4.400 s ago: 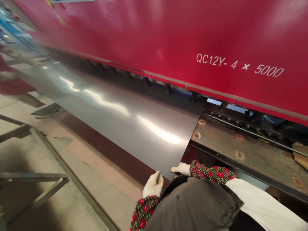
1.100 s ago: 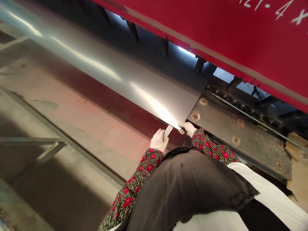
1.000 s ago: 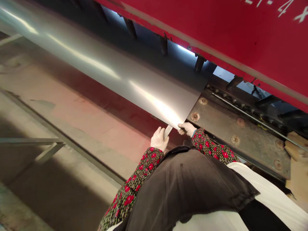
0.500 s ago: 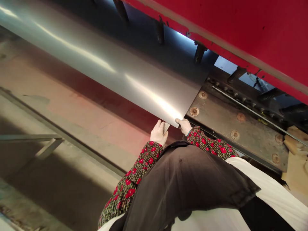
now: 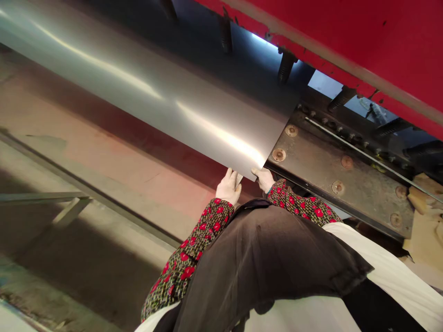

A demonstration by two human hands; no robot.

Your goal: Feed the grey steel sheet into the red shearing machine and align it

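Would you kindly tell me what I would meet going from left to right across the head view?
Short metal brace, left hand, right hand, worn metal bed, brown cardboard-like piece.

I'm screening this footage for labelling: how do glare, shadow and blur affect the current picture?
Head view: bright glare streaks along the metal sheet, strongest near the right hand; head view: deep shadow beneath the red machine and on the soft-looking lower-left floor; head view: left hand fairly clear, its pale strip hard to make out.
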